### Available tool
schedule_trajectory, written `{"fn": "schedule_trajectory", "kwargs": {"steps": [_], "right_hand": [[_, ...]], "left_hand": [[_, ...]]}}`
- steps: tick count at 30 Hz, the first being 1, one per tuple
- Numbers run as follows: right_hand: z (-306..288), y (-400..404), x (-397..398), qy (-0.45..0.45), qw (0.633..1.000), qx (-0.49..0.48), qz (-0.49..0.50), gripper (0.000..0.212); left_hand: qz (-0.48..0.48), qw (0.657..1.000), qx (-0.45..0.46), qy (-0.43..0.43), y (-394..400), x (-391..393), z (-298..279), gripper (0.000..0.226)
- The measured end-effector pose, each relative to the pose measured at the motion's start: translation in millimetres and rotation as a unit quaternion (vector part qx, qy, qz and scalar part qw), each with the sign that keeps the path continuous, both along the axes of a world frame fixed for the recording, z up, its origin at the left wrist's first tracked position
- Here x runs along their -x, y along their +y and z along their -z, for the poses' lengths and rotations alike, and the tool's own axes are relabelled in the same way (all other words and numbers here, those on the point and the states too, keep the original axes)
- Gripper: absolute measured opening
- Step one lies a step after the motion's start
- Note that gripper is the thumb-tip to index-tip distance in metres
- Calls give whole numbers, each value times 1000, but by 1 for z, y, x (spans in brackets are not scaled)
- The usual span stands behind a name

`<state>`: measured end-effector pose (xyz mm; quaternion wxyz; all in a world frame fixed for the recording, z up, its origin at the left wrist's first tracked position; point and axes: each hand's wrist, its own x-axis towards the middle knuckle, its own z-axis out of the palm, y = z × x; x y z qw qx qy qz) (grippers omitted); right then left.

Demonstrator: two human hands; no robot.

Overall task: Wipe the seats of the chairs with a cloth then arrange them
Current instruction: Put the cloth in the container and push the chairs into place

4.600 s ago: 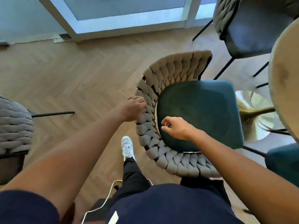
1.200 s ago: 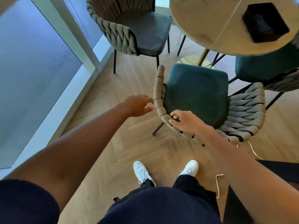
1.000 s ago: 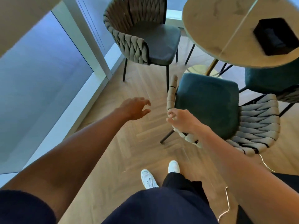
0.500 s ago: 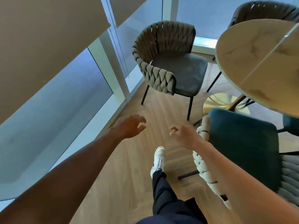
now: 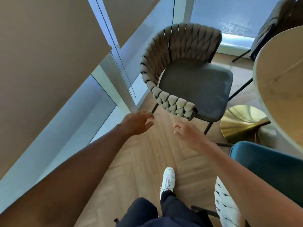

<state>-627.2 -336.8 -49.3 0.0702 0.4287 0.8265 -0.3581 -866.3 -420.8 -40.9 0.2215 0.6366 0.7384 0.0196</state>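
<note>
Presently both hands are out in front and hold nothing: the left hand (image 5: pixel 137 122) has its fingers spread and loosely bent, the right hand (image 5: pixel 188 134) is relaxed with fingers lightly curled, both over bare wood floor (image 5: pixel 139 161) and just short of the grey chair (image 5: pixel 188 76). That chair stands near the window (image 5: pixel 101 102), its seat turned toward the round desk (image 5: pixel 282 89), apart from the desk's edge. It looks like a moderate weight on thin metal legs, stiff in the frame but soft and yielding in the woven rope back, so the firmest hold is probably the nearest arm end of the braided rim (image 5: pixel 175 104), one hand to each side. A teal chair (image 5: pixel 268 164) sits close at the right, under the right forearm, and the brass desk base (image 5: pixel 242 123) lies beside the grey chair's legs; both could snag a leg when sliding it in. No cloth is visible.
</note>
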Motion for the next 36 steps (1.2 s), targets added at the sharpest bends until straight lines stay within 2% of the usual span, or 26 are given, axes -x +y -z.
{"fn": "schedule_trajectory", "kwargs": {"steps": [8,12,14,16,18,21,23,25,27,30,36], "right_hand": [[16,69,76,-7,1000,-3,27,39],[33,98,117,-10,997,-52,62,44],[44,111,138,-10,993,-75,89,47],[56,121,158,-11,991,-79,108,49],[67,130,176,-30,990,-74,113,50],[84,135,194,-95,989,-74,89,56],[93,139,197,-123,987,-83,62,62],[102,146,194,-115,985,-121,37,64],[104,150,188,-106,977,-186,15,62],[108,149,178,-125,967,-217,36,62],[106,138,136,-62,979,-182,66,66]], "left_hand": [[18,1000,6,-10,116,77,18,30],[69,998,-15,2,177,107,43,33],[62,997,-47,24,204,119,57,36],[22,996,-73,35,226,129,69,46],[-51,996,-65,18,242,140,79,64],[-200,976,-19,-80,261,156,92,91],[-277,945,-4,-172,274,161,95,97],[-319,921,-8,-224,283,163,100,97],[-334,913,-16,-235,287,162,104,96],[-329,914,-9,-236,284,155,108,96],[-298,922,13,-248,269,120,109,98]]}}
